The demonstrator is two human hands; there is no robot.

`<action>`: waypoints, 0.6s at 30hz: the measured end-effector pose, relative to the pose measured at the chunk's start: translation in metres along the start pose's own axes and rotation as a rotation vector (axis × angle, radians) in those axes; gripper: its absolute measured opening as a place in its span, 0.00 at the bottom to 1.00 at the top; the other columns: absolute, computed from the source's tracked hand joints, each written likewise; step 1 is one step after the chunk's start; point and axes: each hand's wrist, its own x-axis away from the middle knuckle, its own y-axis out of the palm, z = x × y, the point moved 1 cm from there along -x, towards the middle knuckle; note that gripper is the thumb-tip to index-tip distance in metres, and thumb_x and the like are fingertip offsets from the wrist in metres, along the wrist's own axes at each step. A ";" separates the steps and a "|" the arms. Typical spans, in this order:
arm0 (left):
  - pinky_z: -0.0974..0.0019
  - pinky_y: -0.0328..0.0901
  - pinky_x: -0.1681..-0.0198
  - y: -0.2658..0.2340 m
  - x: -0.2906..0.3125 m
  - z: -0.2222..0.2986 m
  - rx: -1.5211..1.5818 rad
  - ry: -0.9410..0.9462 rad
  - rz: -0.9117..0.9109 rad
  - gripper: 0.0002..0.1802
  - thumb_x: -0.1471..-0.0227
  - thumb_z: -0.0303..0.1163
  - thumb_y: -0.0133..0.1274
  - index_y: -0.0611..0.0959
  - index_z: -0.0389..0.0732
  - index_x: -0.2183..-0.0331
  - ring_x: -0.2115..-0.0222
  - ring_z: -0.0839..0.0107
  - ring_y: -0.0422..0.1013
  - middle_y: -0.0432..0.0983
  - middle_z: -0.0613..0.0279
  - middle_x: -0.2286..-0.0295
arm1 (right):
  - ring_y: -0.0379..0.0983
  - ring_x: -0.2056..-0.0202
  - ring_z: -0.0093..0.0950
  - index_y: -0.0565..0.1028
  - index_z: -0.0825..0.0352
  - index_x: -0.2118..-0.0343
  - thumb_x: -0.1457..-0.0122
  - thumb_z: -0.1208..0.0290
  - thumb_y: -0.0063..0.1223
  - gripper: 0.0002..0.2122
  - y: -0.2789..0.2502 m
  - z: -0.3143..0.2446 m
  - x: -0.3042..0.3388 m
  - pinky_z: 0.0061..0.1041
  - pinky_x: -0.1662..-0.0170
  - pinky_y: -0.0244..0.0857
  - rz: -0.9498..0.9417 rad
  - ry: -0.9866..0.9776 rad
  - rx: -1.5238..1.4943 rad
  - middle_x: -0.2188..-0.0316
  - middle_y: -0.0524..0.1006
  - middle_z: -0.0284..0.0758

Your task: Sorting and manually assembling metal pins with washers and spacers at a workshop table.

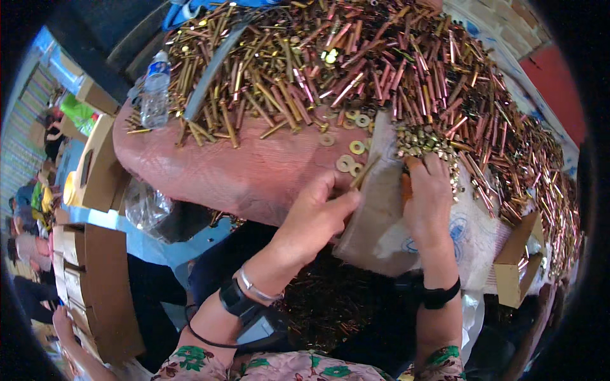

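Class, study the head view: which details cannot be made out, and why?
Head view:
What the right hand touches among the nuts: the hand hides it.
Near end of the bolt in the left hand: covered by that hand.
Far side of the bolt pile: cut off by the top edge.
Dark pieces at bottom centre: too dim and small to identify.

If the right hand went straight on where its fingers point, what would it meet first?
The right hand would first meet the small gold-coloured metal pieces just ahead, perhaps already touching them; depth is unclear. Long bolts lie beyond.
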 end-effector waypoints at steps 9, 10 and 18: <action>0.53 0.63 0.64 -0.054 -0.054 0.030 -0.904 0.422 0.748 0.17 0.57 0.37 0.55 0.73 0.33 0.69 0.68 0.46 0.70 0.73 0.41 0.73 | 0.64 0.67 0.42 0.72 0.70 0.69 0.58 0.80 0.51 0.10 0.007 -0.007 0.006 0.37 0.64 0.60 0.062 0.005 -0.009 0.72 0.67 0.41; 0.53 0.63 0.63 -0.054 -0.056 0.030 -0.952 0.369 0.747 0.17 0.57 0.37 0.54 0.73 0.33 0.69 0.67 0.46 0.70 0.73 0.41 0.72 | 0.64 0.67 0.42 0.72 0.70 0.69 0.57 0.80 0.51 0.10 0.007 -0.007 0.006 0.37 0.64 0.60 0.055 0.002 -0.018 0.72 0.67 0.41; 0.50 0.63 0.63 -0.070 -0.063 0.025 -1.120 0.255 0.788 0.16 0.56 0.36 0.52 0.72 0.34 0.68 0.68 0.45 0.70 0.73 0.40 0.73 | 0.64 0.67 0.41 0.71 0.69 0.68 0.58 0.80 0.52 0.11 0.006 -0.006 0.008 0.36 0.64 0.60 0.047 -0.007 -0.048 0.73 0.67 0.41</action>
